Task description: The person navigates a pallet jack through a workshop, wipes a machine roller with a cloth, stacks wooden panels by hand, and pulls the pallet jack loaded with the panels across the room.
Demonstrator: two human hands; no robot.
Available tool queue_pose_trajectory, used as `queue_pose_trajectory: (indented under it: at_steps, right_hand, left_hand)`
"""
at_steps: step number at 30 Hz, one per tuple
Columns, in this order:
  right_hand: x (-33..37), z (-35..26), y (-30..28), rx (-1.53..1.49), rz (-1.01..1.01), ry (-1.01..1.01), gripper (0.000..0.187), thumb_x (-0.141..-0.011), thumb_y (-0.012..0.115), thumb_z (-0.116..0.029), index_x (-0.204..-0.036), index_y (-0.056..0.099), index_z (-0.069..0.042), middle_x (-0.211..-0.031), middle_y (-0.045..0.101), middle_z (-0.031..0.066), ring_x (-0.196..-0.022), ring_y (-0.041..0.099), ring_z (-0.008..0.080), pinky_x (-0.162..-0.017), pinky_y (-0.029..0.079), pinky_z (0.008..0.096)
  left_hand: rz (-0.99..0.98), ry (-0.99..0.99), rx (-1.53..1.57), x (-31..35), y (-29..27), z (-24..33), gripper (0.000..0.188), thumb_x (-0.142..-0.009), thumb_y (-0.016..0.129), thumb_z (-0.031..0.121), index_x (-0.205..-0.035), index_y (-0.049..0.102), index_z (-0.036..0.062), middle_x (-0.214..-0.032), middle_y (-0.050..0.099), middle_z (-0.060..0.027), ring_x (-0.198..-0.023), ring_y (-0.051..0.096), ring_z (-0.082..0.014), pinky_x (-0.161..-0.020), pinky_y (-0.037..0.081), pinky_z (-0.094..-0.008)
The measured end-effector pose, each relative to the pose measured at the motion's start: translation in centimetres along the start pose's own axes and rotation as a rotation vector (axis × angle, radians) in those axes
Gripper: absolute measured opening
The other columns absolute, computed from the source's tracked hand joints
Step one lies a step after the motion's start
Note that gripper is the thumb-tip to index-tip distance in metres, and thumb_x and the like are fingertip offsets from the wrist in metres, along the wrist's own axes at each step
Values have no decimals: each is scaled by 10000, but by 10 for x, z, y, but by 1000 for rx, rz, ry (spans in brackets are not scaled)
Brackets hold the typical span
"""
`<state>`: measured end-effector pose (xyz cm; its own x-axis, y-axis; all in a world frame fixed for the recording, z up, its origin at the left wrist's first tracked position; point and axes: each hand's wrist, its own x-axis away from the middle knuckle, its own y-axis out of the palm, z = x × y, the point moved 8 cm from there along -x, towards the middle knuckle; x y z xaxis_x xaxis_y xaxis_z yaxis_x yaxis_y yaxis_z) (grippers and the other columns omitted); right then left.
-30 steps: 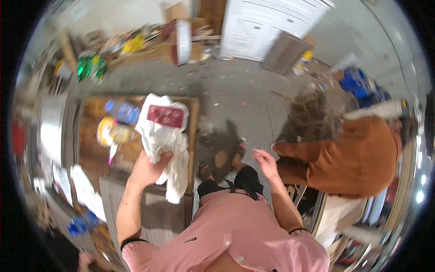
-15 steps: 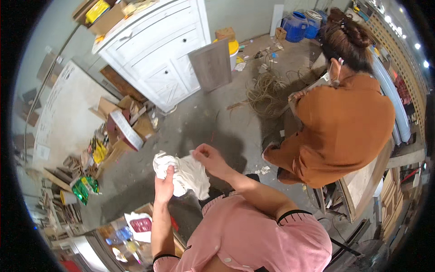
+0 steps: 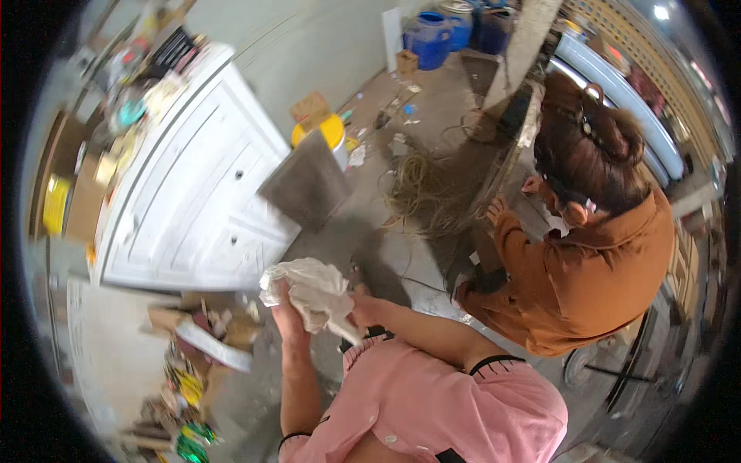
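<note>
A crumpled white cloth (image 3: 315, 287) hangs between my two hands, in front of my pink shirt. My left hand (image 3: 289, 315) is closed around its left, bunched end. At the right side of the cloth, my right hand (image 3: 363, 310) is closed on its edge, the fingers partly hidden by folds. Part of the cloth droops down between the hands toward my right wrist.
A white cabinet (image 3: 193, 185) stands ahead left, a grey-brown panel (image 3: 307, 181) leaning beside it near a yellow-lidded bucket (image 3: 333, 133). Tangled strands (image 3: 424, 193) lie on the floor. To my right, a co-worker in brown (image 3: 587, 270) bends forward. Open cardboard boxes (image 3: 231, 328) sit at left.
My view has swung to the right, shifting the cabinet left and lower. My right hand has come down along the cloth's right side. The co-worker leans differently, with both hands showing.
</note>
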<state>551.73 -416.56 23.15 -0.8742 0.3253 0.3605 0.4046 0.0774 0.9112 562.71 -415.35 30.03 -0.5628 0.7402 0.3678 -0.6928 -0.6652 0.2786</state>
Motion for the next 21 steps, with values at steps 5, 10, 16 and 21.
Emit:
queue_pose_trajectory:
  at_steps: [5,10,16,21]
  right_hand:
    - [-86,-114,-34,37,140,-279,335,-953,563,-261,-1216,599,-57,-973,662,50,-799,649,156,-646,537,333]
    - [-48,-284,-71,152,553,-606,294,-952,561,-292,-1173,618,-107,-824,617,-3,-657,608,123,-510,490,288]
    - [-40,-406,-119,-429,622,-963,199,-947,515,-213,-1106,589,-118,-867,642,46,-711,614,166,-630,520,326]
    - [-130,-478,-159,-488,334,-818,403,-974,490,-162,-1335,510,15,-1292,594,144,-1170,583,243,-1032,438,392]
  left_hand:
    - [-166,-92,33,-131,86,24,399,-987,528,177,-1346,445,25,-1253,553,-108,-1109,567,-215,-899,503,-355]
    - [-379,-117,-100,-226,166,48,474,-949,582,106,-1380,409,11,-1298,535,-123,-1161,544,-226,-947,481,-361]
    - [-709,56,-405,-292,301,38,447,-925,556,21,-1349,430,-43,-1305,535,-126,-1192,515,-220,-1018,405,-347]
    - [-807,-25,-394,-361,405,0,457,-930,540,19,-1365,418,-47,-1325,523,-135,-1174,530,-231,-1018,408,-355]
